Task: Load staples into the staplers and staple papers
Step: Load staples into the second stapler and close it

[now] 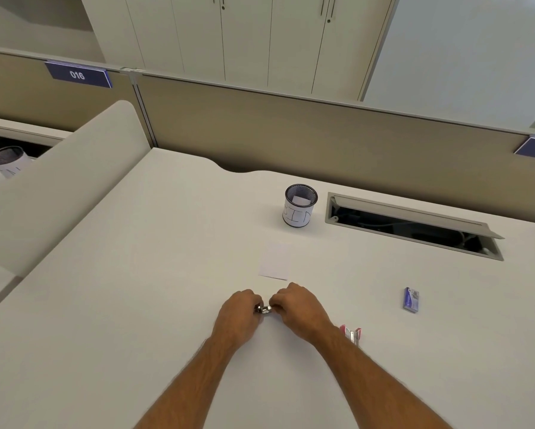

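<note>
Our left hand [237,311] and right hand [294,305] pinch a small metal stapler [263,309] near the worktop's [136,305] front edge; the staples may jam if misaligned.

Both hands, left [239,311] and right [295,306], pinch a small metal stapler [263,309] over the desk [136,305]; paper [275,261] lies just beyond.

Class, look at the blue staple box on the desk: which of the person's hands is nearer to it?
Right. The right hand is left of the blue staple box, across bare desk; the left hand lies farther left, beyond it.
</note>
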